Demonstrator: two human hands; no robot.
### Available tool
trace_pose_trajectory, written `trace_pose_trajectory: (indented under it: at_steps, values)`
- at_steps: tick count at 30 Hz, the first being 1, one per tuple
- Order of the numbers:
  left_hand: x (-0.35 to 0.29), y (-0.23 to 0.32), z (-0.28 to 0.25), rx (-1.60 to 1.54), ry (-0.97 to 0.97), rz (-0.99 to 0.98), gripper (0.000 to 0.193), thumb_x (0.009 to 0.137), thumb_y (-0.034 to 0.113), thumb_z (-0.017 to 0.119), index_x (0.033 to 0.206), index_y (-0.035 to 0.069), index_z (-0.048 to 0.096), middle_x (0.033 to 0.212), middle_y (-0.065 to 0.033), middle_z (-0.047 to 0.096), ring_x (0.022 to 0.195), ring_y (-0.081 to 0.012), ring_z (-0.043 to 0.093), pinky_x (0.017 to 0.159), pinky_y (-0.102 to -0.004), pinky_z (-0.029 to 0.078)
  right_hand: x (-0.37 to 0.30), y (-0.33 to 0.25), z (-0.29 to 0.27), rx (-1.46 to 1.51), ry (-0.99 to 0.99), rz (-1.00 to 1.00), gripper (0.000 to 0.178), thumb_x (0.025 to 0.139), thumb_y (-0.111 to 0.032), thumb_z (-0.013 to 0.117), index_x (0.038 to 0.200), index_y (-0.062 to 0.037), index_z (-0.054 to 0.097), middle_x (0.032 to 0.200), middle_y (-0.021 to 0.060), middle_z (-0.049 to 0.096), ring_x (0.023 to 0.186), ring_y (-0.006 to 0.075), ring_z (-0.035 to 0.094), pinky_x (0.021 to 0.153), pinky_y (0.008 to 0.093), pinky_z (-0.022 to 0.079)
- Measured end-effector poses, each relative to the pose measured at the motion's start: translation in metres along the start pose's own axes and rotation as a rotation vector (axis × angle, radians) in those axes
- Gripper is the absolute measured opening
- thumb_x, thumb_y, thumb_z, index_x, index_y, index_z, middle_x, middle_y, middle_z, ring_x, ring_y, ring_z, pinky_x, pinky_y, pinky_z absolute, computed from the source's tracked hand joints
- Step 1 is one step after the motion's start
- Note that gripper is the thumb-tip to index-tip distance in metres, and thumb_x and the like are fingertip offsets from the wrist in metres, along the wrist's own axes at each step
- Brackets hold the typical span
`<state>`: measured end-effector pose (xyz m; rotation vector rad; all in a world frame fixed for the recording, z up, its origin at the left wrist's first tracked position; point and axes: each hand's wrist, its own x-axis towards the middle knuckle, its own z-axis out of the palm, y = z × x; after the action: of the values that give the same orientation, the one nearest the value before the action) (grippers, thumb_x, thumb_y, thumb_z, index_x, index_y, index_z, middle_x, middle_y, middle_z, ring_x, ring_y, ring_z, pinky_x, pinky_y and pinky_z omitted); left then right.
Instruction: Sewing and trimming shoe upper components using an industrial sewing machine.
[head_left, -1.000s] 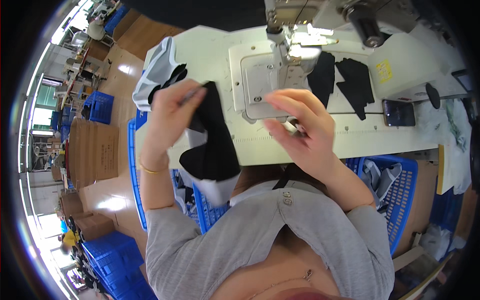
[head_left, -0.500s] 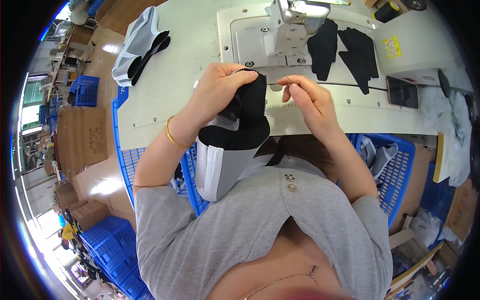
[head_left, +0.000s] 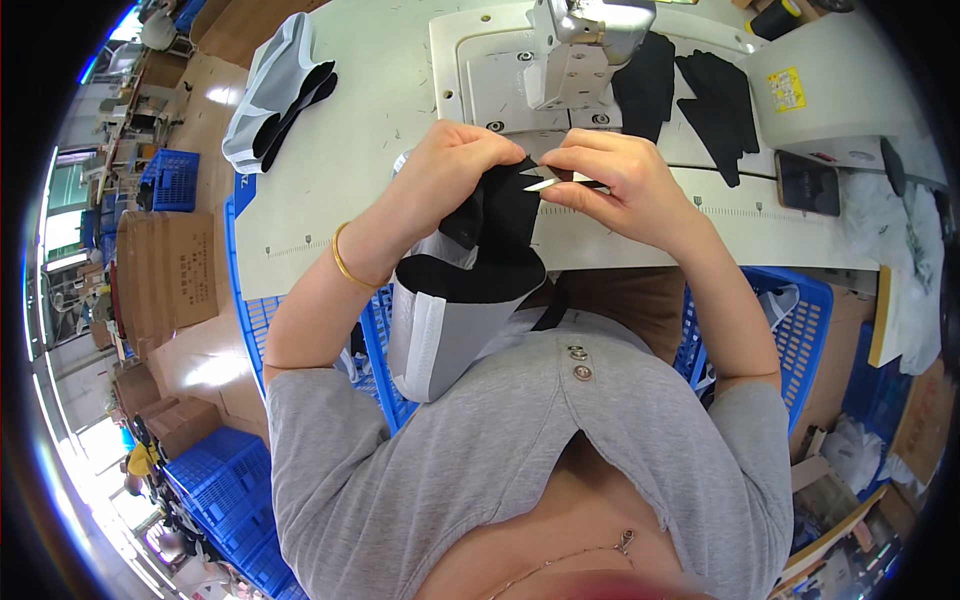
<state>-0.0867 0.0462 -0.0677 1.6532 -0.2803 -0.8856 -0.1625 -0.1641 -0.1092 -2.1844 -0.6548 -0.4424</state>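
Observation:
My left hand pinches the top edge of a black and light-grey fabric piece between thumb and fingers. The piece hangs down past the table edge toward my lap, its black lining showing and a white strip along its side. In my right hand is a pair of thread snips, the two pointed blades apart and directed left at the edge of the black fabric. The fingertips of both hands are close together, in front of the sewing machine. My palm hides the handle of the snips.
Black cut pieces lie right of the machine head, near a phone. Another grey and black piece lies at the table's far left. Blue baskets stand below the table edge on both sides. A thread cone is at the back right.
My right hand has moved left and up to the fabric edge, and the snips' blades now show in it. My left hand keeps its pinch, with the fabric shifted slightly.

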Motion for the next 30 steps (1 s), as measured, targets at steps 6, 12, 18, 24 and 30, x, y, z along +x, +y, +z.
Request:
trace_pose_trajectory:
  at_steps: [6, 12, 18, 24, 30]
  values:
    - [0.003, -0.003, -0.001, 0.042, -0.027, 0.022, 0.022, 0.091, 0.014, 0.058, 0.086, -0.003, 0.071, 0.078, -0.0021, 0.069, 0.067, -0.0058, 0.061, 0.061, -0.0204, 0.046, -0.001, 0.007, 0.002, 0.119, -0.03, 0.049, 0.029, 0.084, -0.032, 0.073, 0.091, -0.0044, 0.07, 0.076, 0.0045, 0.061, 0.061, 0.0206, 0.06, 0.054, 0.0308, 0.046]
    - [0.004, 0.0, 0.0, -0.032, -0.066, -0.026, 0.022, 0.09, 0.015, 0.059, 0.083, -0.002, 0.071, 0.075, -0.0015, 0.068, 0.066, -0.0052, 0.06, 0.06, -0.0206, 0.046, -0.002, 0.011, 0.001, 0.147, -0.043, 0.029, 0.026, 0.086, -0.029, 0.072, 0.09, -0.0039, 0.07, 0.075, 0.0046, 0.063, 0.063, 0.0186, 0.061, 0.055, 0.03, 0.046]
    - [0.007, -0.003, -0.008, 0.031, 0.076, 0.062, 0.022, 0.091, 0.015, 0.059, 0.081, -0.001, 0.07, 0.075, -0.0017, 0.068, 0.066, -0.0063, 0.06, 0.062, -0.0208, 0.046, -0.02, -0.01, 0.02, 0.775, 0.264, 0.609, 0.014, 0.089, -0.016, 0.07, 0.093, -0.0019, 0.07, 0.075, -0.0016, 0.063, 0.066, 0.0057, 0.055, 0.059, 0.0243, 0.044]
    - [0.003, 0.004, -0.007, -0.1, 0.071, 0.163, 0.017, 0.09, 0.014, 0.063, 0.091, -0.002, 0.071, 0.083, -0.0014, 0.067, 0.074, -0.0063, 0.06, 0.068, -0.0198, 0.046, -0.028, -0.04, 0.048, 0.694, 0.187, 0.727, 0.014, 0.084, -0.012, 0.073, 0.092, -0.0015, 0.069, 0.073, -0.0034, 0.061, 0.067, 0.0022, 0.049, 0.059, 0.0197, 0.039]
    - [-0.006, -0.002, -0.018, 0.335, -0.135, 0.473, 0.015, 0.078, -0.001, 0.072, 0.093, 0.001, 0.072, 0.092, -0.0033, 0.067, 0.08, -0.0108, 0.061, 0.072, -0.0241, 0.048, -0.026, -0.034, 0.039, 0.58, 0.256, 0.642, 0.011, 0.086, -0.009, 0.071, 0.094, -0.0017, 0.069, 0.076, -0.0028, 0.061, 0.067, 0.0025, 0.049, 0.059, 0.0207, 0.039]
